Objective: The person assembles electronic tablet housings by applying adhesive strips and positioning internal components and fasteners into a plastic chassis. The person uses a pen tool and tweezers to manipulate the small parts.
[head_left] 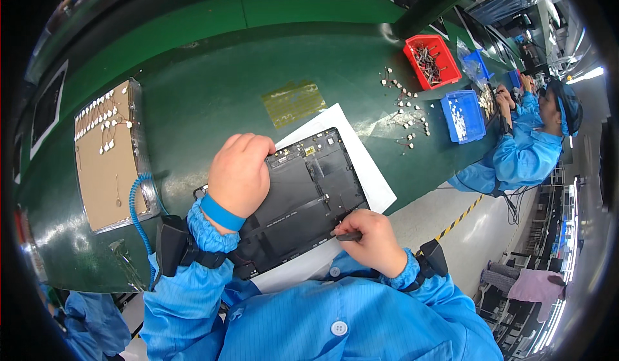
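An opened black tablet lies tilted on white sheets, its flat dark battery and small circuit parts exposed. My left hand rests over its far left edge, fingers curled and gripping that rim. A blue wrist strap with a coiled cord circles this wrist. At the tablet's near right edge, my right hand is closed around a small dark slim tool, pinched between thumb and fingers. The tool's tip is too small to make out against the dark edge.
A cardboard-topped stack with rows of small wired white parts lies left. More such parts are scattered right, near a red bin and a blue bin. Yellowish film lies beyond the tablet. A co-worker sits right.
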`<state>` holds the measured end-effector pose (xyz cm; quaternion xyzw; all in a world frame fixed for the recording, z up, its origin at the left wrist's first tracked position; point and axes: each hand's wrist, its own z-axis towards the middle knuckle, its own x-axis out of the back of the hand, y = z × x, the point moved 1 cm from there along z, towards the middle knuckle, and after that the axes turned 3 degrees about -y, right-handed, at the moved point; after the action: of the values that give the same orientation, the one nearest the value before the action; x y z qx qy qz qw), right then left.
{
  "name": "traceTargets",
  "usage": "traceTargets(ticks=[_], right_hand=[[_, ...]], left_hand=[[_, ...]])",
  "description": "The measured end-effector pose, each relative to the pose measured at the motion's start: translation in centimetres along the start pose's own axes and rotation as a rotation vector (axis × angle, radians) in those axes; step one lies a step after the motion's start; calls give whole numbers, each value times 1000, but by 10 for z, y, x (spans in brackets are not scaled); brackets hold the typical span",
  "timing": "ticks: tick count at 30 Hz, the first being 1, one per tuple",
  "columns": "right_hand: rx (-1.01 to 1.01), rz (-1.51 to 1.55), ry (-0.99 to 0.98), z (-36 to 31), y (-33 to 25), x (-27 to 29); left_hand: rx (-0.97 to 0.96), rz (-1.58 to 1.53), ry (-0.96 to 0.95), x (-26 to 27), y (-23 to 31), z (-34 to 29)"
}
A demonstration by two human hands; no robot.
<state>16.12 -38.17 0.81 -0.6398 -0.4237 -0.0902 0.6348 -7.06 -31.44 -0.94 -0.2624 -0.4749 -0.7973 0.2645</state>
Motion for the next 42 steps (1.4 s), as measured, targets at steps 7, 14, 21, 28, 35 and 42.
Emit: traceTargets(ticks=[7, 14, 21, 28, 35, 42], right_hand=[[-43, -196, -65, 10, -12, 4], [-30, -262, -93, 13, -8, 6], [-16, -183, -185, 29, -3, 30], [42, -315, 538, 124, 72, 195], [-245, -806, 439, 202, 111, 253], [-367, -867, 414, 224, 127, 251]], left_hand=[[-12, -2, 14, 0, 1, 4], [3, -6, -43, 0, 4, 7], [72, -9, -70, 4, 0, -1], [98, -7, -111, 5, 2, 6], [92, 3, -118, 5, 6, 9], [87, 19, -93, 7, 7, 10]])
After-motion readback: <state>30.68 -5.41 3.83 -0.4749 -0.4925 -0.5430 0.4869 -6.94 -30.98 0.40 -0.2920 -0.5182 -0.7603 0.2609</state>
